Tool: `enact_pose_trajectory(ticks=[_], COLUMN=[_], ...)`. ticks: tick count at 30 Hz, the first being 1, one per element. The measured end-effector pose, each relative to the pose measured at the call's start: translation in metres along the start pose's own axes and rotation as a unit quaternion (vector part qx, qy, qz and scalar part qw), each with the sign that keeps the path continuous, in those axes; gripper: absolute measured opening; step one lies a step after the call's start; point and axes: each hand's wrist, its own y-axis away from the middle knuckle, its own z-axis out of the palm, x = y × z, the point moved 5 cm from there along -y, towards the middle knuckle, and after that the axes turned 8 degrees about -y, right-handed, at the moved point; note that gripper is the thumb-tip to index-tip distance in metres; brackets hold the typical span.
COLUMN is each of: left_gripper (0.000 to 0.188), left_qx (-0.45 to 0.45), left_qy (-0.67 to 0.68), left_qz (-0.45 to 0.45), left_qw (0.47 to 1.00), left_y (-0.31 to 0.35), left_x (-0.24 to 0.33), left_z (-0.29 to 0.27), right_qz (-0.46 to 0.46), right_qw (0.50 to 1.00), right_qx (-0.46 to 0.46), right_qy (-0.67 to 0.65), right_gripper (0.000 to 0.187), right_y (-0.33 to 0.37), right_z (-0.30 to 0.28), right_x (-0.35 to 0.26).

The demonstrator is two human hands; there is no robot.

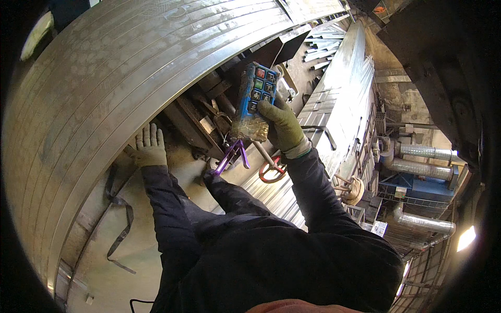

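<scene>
My right hand (286, 125), in a yellow-green work glove, is closed around a blue handheld remote control (251, 98). The remote has red, green and dark buttons and a worn, dirty clear wrapping, and its button side is toward me. A purple clip or strap (232, 157) shows just below its lower end. Off to the left, my left hand (150, 147), gloved too, has its fingers stretched out and holds nothing. It lies close to the lower edge of the long stack of metal strips (130, 68); whether it touches them I cannot tell.
A red ring-shaped handle (272, 173) is below the remote. Rusty steel beams (190, 122) run under the strips. A dark strap (125, 224) lies on the floor at the left. Long shiny metal profiles (334, 78) are stacked at the right, with silver ducts (425, 167) beyond.
</scene>
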Motion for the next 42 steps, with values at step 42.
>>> enact_pose_trajectory(ticks=[42], left_gripper=[0.039], left_qx=[-0.244], left_qy=[-0.732], left_qz=[0.139], left_qw=[0.62], left_y=[0.179], left_x=[0.19], left_z=[0.196], right_qz=[-0.056], right_qw=[0.988], right_qx=[-0.077], right_qy=[0.123], right_gripper=[0.043], right_y=[0.018], right_z=[0.027], right_x=[0.011])
